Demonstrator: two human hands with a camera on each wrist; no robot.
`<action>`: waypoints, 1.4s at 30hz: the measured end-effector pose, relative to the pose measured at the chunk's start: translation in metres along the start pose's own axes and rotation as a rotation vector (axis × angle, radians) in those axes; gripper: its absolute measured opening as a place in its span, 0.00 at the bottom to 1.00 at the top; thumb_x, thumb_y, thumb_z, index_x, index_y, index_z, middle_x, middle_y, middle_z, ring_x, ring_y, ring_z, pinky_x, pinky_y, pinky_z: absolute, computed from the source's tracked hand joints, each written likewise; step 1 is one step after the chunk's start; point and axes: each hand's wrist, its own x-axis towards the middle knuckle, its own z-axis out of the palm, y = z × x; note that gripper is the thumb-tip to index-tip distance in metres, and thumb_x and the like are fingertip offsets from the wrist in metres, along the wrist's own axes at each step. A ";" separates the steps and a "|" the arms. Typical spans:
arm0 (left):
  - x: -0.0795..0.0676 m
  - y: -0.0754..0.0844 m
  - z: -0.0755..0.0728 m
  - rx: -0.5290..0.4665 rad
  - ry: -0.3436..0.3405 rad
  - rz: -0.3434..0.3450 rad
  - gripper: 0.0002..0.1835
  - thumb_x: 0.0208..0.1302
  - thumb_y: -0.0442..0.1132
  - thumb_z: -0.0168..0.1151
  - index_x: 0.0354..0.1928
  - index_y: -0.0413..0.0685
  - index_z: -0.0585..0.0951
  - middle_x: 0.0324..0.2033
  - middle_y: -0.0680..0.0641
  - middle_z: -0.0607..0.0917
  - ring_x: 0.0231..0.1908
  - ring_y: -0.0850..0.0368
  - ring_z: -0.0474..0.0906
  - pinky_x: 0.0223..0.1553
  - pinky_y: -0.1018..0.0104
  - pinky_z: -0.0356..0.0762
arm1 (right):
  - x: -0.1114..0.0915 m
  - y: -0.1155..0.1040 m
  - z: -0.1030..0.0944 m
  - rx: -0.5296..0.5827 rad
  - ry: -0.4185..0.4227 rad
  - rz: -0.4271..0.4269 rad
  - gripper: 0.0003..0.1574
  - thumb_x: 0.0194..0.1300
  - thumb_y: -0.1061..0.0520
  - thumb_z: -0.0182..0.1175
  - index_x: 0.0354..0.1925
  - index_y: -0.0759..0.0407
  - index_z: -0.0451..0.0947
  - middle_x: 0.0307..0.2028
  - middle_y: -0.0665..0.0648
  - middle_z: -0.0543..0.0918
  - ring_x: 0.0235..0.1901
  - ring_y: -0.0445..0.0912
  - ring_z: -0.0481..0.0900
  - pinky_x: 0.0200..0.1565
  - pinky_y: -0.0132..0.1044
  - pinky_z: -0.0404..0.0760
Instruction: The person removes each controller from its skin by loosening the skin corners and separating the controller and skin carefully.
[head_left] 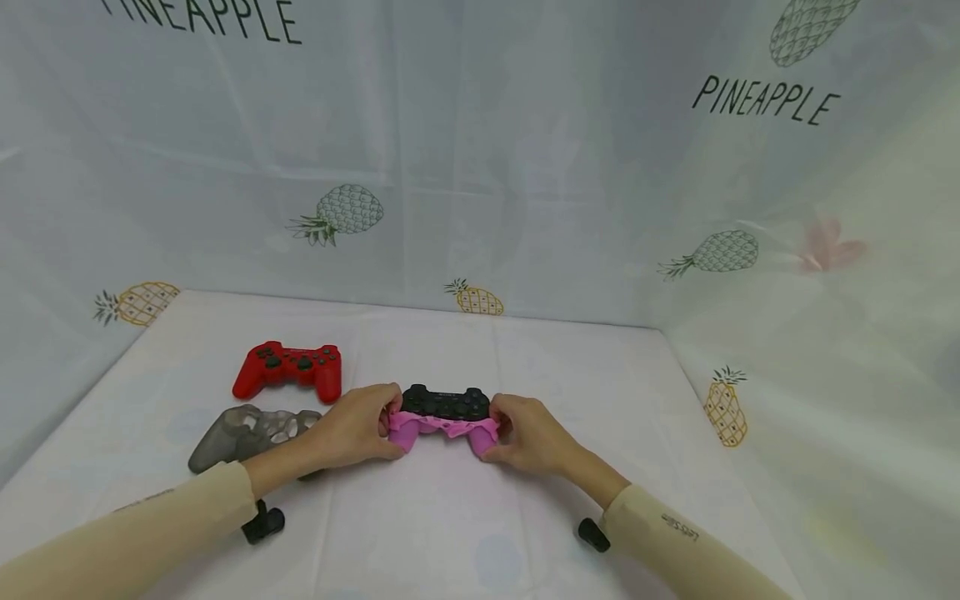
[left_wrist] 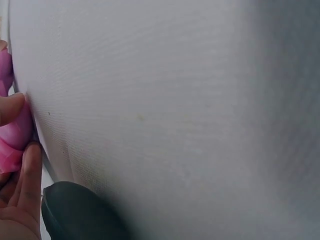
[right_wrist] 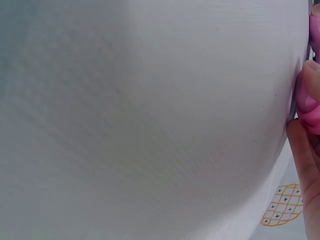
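Note:
A black game controller sits on the white cloth with a pink, rubbery-looking cover around its near side and grips. The cover's upper edge is bunched and wavy, leaving the black button face bare. My left hand grips the left end, thumb on the near side and fingers on the far side. At the opposite end, my right hand holds the cover and controller the same way. Both wrist views catch only part of the pink cover at the frame edge, pinched between thumb and fingers. The controller's underside is hidden.
Left of the hands lie a red controller and, nearer, a translucent grey one, partly covered by my left forearm. A small black device shows at each wrist. Pineapple-printed cloth hangs behind and beside the table.

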 end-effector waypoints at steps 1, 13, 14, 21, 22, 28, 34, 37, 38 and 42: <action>0.000 0.000 0.000 -0.002 0.000 0.006 0.27 0.46 0.42 0.88 0.36 0.56 0.73 0.28 0.57 0.79 0.30 0.64 0.77 0.32 0.68 0.76 | 0.000 0.000 0.000 -0.003 0.000 -0.003 0.28 0.53 0.52 0.86 0.39 0.50 0.74 0.34 0.47 0.80 0.35 0.42 0.78 0.40 0.32 0.80; -0.003 -0.002 0.000 0.022 0.028 0.045 0.26 0.47 0.44 0.88 0.32 0.57 0.74 0.27 0.58 0.78 0.29 0.65 0.76 0.31 0.69 0.76 | -0.001 -0.004 0.001 -0.069 -0.008 -0.028 0.27 0.55 0.50 0.84 0.37 0.51 0.73 0.32 0.48 0.79 0.33 0.40 0.76 0.37 0.31 0.77; -0.003 -0.003 0.000 0.024 0.028 0.044 0.25 0.47 0.43 0.88 0.32 0.58 0.74 0.27 0.58 0.78 0.29 0.65 0.76 0.31 0.69 0.76 | -0.001 -0.004 0.001 -0.077 -0.009 -0.033 0.26 0.56 0.50 0.84 0.37 0.51 0.73 0.32 0.48 0.79 0.33 0.40 0.75 0.37 0.31 0.77; -0.003 -0.001 0.000 0.027 0.035 0.065 0.25 0.47 0.43 0.89 0.31 0.58 0.75 0.25 0.60 0.78 0.28 0.68 0.75 0.30 0.69 0.75 | 0.000 -0.005 0.000 -0.127 -0.004 -0.085 0.25 0.57 0.51 0.83 0.34 0.52 0.73 0.30 0.46 0.75 0.32 0.38 0.70 0.35 0.30 0.73; -0.003 0.000 0.000 0.031 0.037 0.073 0.25 0.47 0.42 0.89 0.31 0.58 0.75 0.25 0.60 0.77 0.28 0.68 0.74 0.30 0.69 0.75 | 0.000 -0.005 0.000 -0.134 -0.004 -0.088 0.25 0.57 0.51 0.83 0.34 0.52 0.73 0.30 0.46 0.75 0.31 0.38 0.70 0.34 0.30 0.72; -0.003 0.002 -0.001 0.057 0.040 0.084 0.25 0.46 0.42 0.89 0.31 0.57 0.75 0.26 0.60 0.76 0.28 0.68 0.72 0.31 0.69 0.72 | -0.001 -0.005 0.001 -0.147 0.007 -0.092 0.27 0.56 0.51 0.83 0.31 0.52 0.71 0.28 0.47 0.73 0.30 0.38 0.68 0.33 0.30 0.69; -0.005 0.005 0.000 0.047 0.041 0.037 0.26 0.48 0.41 0.88 0.34 0.57 0.74 0.28 0.59 0.77 0.28 0.66 0.74 0.30 0.69 0.74 | -0.003 -0.007 0.004 -0.114 0.039 -0.061 0.27 0.55 0.51 0.84 0.34 0.51 0.71 0.29 0.46 0.74 0.30 0.38 0.70 0.33 0.30 0.72; -0.008 0.006 0.004 0.052 0.036 0.028 0.25 0.51 0.40 0.86 0.39 0.58 0.74 0.32 0.59 0.76 0.31 0.64 0.75 0.33 0.69 0.76 | -0.004 -0.008 0.006 -0.073 0.038 -0.006 0.28 0.56 0.52 0.84 0.39 0.51 0.72 0.32 0.44 0.75 0.33 0.38 0.73 0.36 0.30 0.76; -0.009 0.006 0.005 0.052 0.037 0.029 0.25 0.52 0.40 0.86 0.41 0.58 0.75 0.33 0.59 0.76 0.32 0.64 0.75 0.34 0.70 0.76 | -0.005 -0.008 0.007 -0.062 0.035 0.011 0.28 0.56 0.52 0.84 0.41 0.51 0.72 0.33 0.44 0.76 0.34 0.38 0.74 0.37 0.30 0.78; -0.011 0.006 0.007 0.059 0.034 0.049 0.26 0.54 0.38 0.84 0.46 0.59 0.75 0.36 0.58 0.74 0.35 0.62 0.75 0.36 0.71 0.76 | -0.008 -0.010 0.008 -0.048 0.022 0.048 0.30 0.58 0.52 0.83 0.48 0.52 0.73 0.40 0.44 0.75 0.39 0.39 0.76 0.43 0.31 0.81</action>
